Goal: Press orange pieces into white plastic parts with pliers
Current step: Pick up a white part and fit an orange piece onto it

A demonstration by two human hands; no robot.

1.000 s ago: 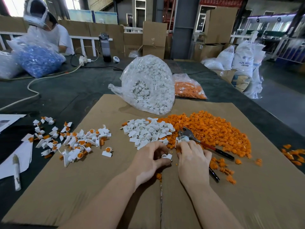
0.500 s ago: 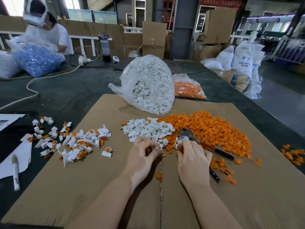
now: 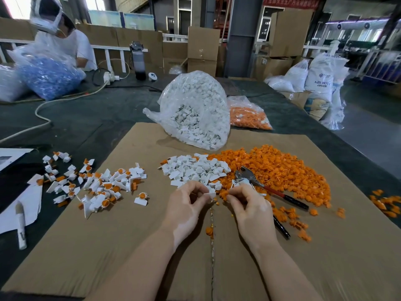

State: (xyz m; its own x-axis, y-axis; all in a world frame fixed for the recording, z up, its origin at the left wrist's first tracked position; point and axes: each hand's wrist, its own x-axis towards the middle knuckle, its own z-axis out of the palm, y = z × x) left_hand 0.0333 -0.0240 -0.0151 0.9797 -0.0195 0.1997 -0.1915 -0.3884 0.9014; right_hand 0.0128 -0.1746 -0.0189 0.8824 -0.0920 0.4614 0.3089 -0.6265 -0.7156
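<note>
Since a second ago both hands have shifted up the frame to the piles: left hand [image 3: 186,205] now pinches a white part [image 3: 210,195], right hand [image 3: 247,203] pinches an orange piece [image 3: 224,194]; fitting likely comes next. Pliers [image 3: 256,181] lie untouched just beyond on the cardboard [image 3: 130,246]. Bags [image 3: 195,109] sit at centre, a seated person [image 3: 63,40] upper left.

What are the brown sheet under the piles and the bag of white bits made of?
The brown sheet looks like matte corrugated cardboard, with a seam down the middle. The bag seems thin clear plastic film: glossy, wrinkled, and the white parts show through it.
</note>
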